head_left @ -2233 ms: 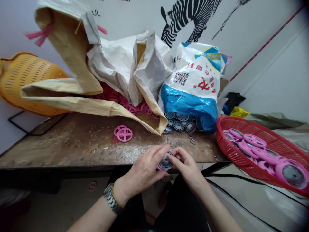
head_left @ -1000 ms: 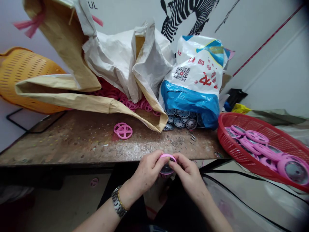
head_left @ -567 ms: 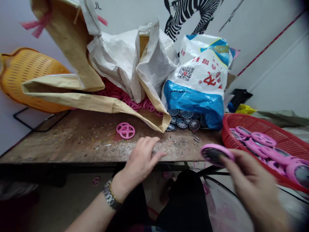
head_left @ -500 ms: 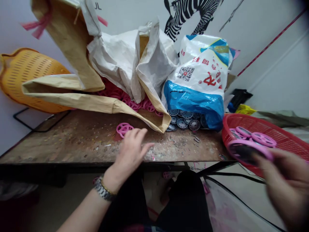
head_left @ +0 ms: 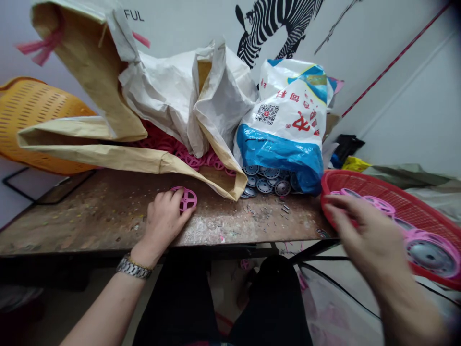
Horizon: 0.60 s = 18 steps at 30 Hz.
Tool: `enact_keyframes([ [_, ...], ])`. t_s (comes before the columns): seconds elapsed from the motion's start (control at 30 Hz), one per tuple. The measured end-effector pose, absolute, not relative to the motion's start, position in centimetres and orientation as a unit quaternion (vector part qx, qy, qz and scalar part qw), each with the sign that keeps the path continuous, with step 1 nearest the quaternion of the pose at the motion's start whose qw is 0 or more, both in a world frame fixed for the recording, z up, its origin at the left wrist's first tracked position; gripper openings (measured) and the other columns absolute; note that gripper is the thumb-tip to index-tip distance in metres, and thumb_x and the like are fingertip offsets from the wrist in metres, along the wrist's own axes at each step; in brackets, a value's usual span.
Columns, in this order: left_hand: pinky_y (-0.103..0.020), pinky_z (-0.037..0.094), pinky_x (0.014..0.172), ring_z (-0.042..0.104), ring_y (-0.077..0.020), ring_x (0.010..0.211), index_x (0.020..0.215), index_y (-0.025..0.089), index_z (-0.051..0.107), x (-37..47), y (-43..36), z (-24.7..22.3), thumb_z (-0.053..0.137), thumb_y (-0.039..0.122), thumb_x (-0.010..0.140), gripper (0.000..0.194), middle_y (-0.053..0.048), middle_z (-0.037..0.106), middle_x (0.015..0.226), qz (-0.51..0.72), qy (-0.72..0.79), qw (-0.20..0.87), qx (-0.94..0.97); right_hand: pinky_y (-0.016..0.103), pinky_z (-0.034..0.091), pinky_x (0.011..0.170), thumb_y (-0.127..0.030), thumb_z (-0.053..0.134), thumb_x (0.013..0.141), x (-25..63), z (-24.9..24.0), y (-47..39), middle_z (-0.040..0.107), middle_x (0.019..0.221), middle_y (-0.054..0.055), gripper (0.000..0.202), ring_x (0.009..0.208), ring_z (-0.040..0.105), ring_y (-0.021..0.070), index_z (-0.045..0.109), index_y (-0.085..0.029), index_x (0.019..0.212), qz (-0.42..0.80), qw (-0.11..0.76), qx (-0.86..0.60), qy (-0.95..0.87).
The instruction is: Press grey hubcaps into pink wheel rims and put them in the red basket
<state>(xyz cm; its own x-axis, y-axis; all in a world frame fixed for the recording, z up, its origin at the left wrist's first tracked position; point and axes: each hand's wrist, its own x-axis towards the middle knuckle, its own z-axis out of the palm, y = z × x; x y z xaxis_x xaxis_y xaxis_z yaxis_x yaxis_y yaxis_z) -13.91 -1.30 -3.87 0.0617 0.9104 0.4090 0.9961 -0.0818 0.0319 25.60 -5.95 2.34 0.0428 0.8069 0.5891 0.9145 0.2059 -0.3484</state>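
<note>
My left hand (head_left: 163, 218) rests at the bench, its fingers closed round the edge of a pink spoked ring (head_left: 188, 199) that lies on the wood. My right hand (head_left: 367, 230), blurred, is over the near left side of the red basket (head_left: 333, 180), fingers apart and holding nothing. In the basket are several pink rings, some with grey discs set in them, one of them (head_left: 430, 254) at its right. Grey discs (head_left: 264, 185) spill from the blue and white bag (head_left: 284, 144). More pink rings (head_left: 187, 158) show in the paper-lined sack (head_left: 144, 158).
Small metal pins (head_left: 285, 208) are scattered on the wooden bench (head_left: 108, 216), whose front edge runs above my knees. An orange basket (head_left: 43, 115) leans at the left. Black and yellow bags (head_left: 356, 163) sit behind the red basket.
My left hand has moved left and taken hold of the pink ring. My right hand has let go of a pink ring with a dark centre and moved left. The view has shifted slightly.
</note>
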Motion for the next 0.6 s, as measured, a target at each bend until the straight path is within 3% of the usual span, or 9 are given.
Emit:
enact_keyframes([
  [0.17, -0.044, 0.047, 0.097, 0.058, -0.0320, 0.114, 0.128, 0.014, 0.057, -12.3, -2.2, -4.6, 0.059, 0.051, 0.093, 0.052, -0.016, 0.066, 0.122, -0.269, -0.585, 0.067, -0.762, 0.040, 0.049, 0.093, -0.024, 0.048, 0.096, 18.1, -1.3, -0.9, 0.072, 0.112, 0.010, 0.027, 0.104, 0.063, 0.0267, 0.071, -0.021, 0.110, -0.025, 0.254, -0.562, -0.787],
  [0.3, -0.044, 0.048, 0.095, 0.060, -0.0304, 0.111, 0.128, 0.015, 0.058, -10.3, -3.4, -4.8, 0.063, 0.050, 0.092, 0.051, -0.014, 0.067, 0.119, -0.312, -0.541, 0.008, -0.781, 0.037, 0.047, 0.090, -0.024, 0.047, 0.099, 15.3, -3.2, 2.1, 0.068, 0.117, 0.013, 0.031, 0.107, 0.058, 0.0277, 0.069, -0.018, 0.120, -0.045, 0.136, -0.583, -0.800],
  [0.47, -0.044, 0.049, 0.094, 0.061, -0.0296, 0.109, 0.128, 0.019, 0.058, -9.2, -4.3, -4.4, 0.065, 0.047, 0.091, 0.047, -0.013, 0.068, 0.118, -0.326, -0.516, -0.034, -0.791, 0.039, 0.045, 0.083, -0.033, 0.053, 0.098, 14.7, -3.9, 3.3, 0.065, 0.114, 0.016, 0.030, 0.107, 0.054, 0.0314, 0.068, -0.019, 0.119, -0.058, 0.117, -0.598, -0.791],
  [0.6, -0.047, 0.048, 0.095, 0.059, -0.0301, 0.109, 0.130, 0.017, 0.057, -9.3, -4.4, -4.5, 0.069, 0.044, 0.089, 0.050, -0.013, 0.067, 0.119, -0.334, -0.503, -0.056, -0.795, 0.037, 0.044, 0.082, -0.033, 0.051, 0.100, 15.9, -3.9, 2.2, 0.066, 0.112, 0.011, 0.023, 0.103, 0.056, 0.0274, 0.069, -0.021, 0.104, -0.037, 0.127, -0.589, -0.797],
])
